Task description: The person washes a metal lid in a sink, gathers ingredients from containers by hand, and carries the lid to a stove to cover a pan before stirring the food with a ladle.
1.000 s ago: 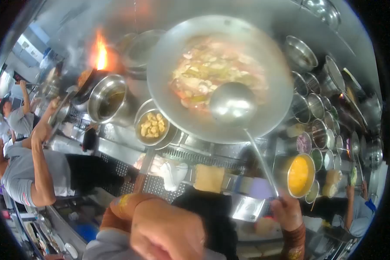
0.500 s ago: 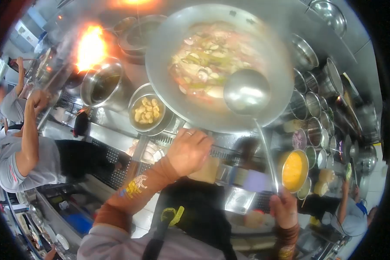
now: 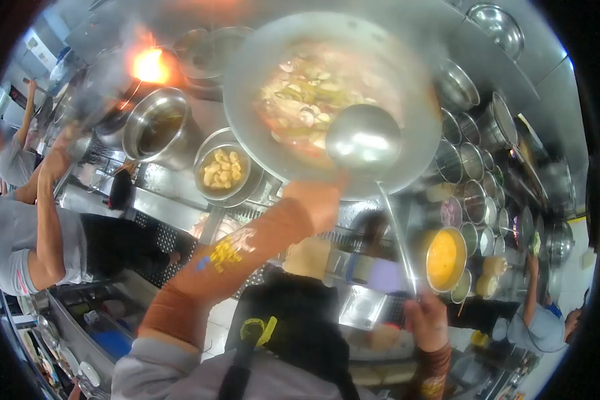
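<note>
A large wok (image 3: 253, 143) holds steaming broth with sliced vegetables and pale pieces (image 3: 307, 100). My left hand (image 3: 317, 200) is at the wok's near rim, its fingers blurred and partly hidden, so its grip cannot be made out. In my right hand (image 3: 428, 322), at the lower right, is the handle end of a long metal ladle (image 3: 363, 139). The ladle's round bowl rests over the right part of the wok's contents. Just left of the wok sits a bowl of yellowish chunks (image 3: 222, 169).
Tall flames (image 3: 151, 65) rise at the back left, near a steel pot (image 3: 157, 127) of dark liquid. A co-worker (image 3: 30, 233) stands at the left. Several steel containers and a pot of orange liquid (image 3: 445, 260) line the right. Another person (image 3: 537, 323) is at the far right.
My left hand has moved from low in front of my body up to the wok's near rim. The ladle bowl has shifted about over the food, and the flames have grown then shrunk.
</note>
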{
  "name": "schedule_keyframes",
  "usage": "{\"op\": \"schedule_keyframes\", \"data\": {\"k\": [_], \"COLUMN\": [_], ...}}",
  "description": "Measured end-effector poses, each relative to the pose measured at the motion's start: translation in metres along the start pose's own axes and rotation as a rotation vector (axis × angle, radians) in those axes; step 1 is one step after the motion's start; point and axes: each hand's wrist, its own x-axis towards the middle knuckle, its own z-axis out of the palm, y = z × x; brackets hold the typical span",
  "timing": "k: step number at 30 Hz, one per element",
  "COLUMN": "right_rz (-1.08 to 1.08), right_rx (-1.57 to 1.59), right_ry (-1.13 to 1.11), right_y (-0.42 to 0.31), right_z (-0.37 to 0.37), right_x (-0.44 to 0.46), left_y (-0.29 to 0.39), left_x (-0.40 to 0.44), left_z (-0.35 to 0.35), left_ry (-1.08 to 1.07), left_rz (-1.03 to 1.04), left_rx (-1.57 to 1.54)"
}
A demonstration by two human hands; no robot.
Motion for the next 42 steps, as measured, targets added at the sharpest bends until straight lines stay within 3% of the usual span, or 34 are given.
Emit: {"op": "schedule_keyframes", "data": {"k": [3,6,9,11,13,14,15,19,20,23,24,25,26,28,30,36,40,42], "right_rz": [-0.015,-0.008,-0.063,-0.039,0.064,0.069,0.072,0.098,0.088,0.067,0.010,0.013,0.013,-0.048,-0.018,-0.054,0.005,-0.117], "right_rx": [-0.021,-0.017,-0.031,-0.011,0.051,0.063,0.074,0.100,0.118,0.171,0.134,0.126,0.118,0.130,0.201,0.237,0.309,0.182], "right_ry": [-0.011,-0.032,-0.026,-0.027,-0.039,-0.042,-0.049,-0.017,-0.030,-0.030,-0.038,-0.035,-0.029,-0.013,0.003,0.045,0.136,0.171], "right_y": [0.000,0.005,0.012,0.014,0.010,0.013,0.019,0.008,0.007,0.010,0.015,0.018,0.020,0.010,0.016,0.021,-0.005,-0.006], "right_z": [0.000,-0.001,0.000,0.000,0.000,-0.001,-0.003,0.004,0.005,0.005,0.003,0.002,0.002,0.003,0.002,0.007,0.014,0.012], "right_x": [-0.004,-0.007,-0.003,-0.001,0.002,0.005,0.007,0.021,0.023,0.025,0.025,0.023,0.021,0.017,0.008,-0.020,-0.036,-0.035], "left_y": [0.001,-0.009,-0.001,0.008,0.020,0.026,0.031,0.052,0.048,0.028,0.020,0.018,0.013,-0.008,-0.016,-0.030,-0.005,0.005], "left_x": [0.019,0.023,0.005,-0.015,-0.044,-0.053,-0.061,-0.075,-0.080,-0.067,-0.068,-0.072,-0.070,-0.052,-0.050,-0.036,-0.052,-0.056], "left_z": [-0.001,-0.008,-0.038,-0.069,-0.100,-0.091,-0.093,-0.107,-0.096,-0.085,-0.083,-0.074,-0.056,-0.009,0.008,0.037,0.025,0.021], "left_ry": [-0.050,0.047,0.106,-0.232,-0.371,-0.249,-0.280,-0.630,-0.584,-0.489,-0.458,-0.175,-0.039,0.360,0.355,0.356,0.499,0.576], "left_rz": [-0.055,0.085,-0.009,-0.085,0.028,0.294,0.453,1.063,1.055,1.084,0.922,0.623,0.310,0.294,0.205,0.156,0.210,0.273], "left_rx": [0.072,0.035,-0.457,-0.847,-1.157,-1.224,-1.298,-1.542,-1.567,-1.468,-1.359,-1.110,-0.895,-0.083,0.116,0.200,0.175,0.158]}}
